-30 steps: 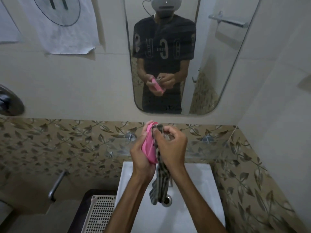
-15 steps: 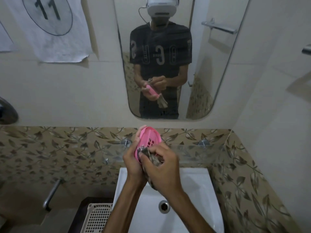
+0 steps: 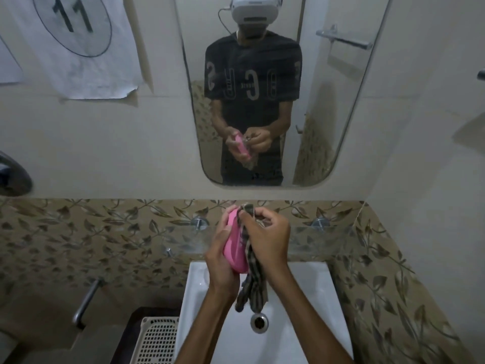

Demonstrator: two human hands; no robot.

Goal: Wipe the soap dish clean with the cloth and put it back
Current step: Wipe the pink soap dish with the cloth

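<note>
My left hand [image 3: 221, 254] grips a pink oval soap dish [image 3: 235, 245], held on edge above the white sink [image 3: 309, 311]. My right hand [image 3: 267, 237] is closed on a striped brown cloth [image 3: 252, 287] and presses it against the dish's right face. The cloth's loose end hangs down toward the drain [image 3: 259, 322]. The dish's inner face is hidden by the cloth and my right hand.
A glass shelf [image 3: 322, 239] on two metal pegs runs along the leaf-patterned tiles behind my hands. A mirror [image 3: 328, 106] hangs above it. A white perforated basket [image 3: 157, 340] sits left of the sink, with a metal handle [image 3: 86, 300] further left.
The dish has turned from showing its slotted face to standing on edge. My right hand has moved up along it with the cloth, and the cloth's end now hangs free below.
</note>
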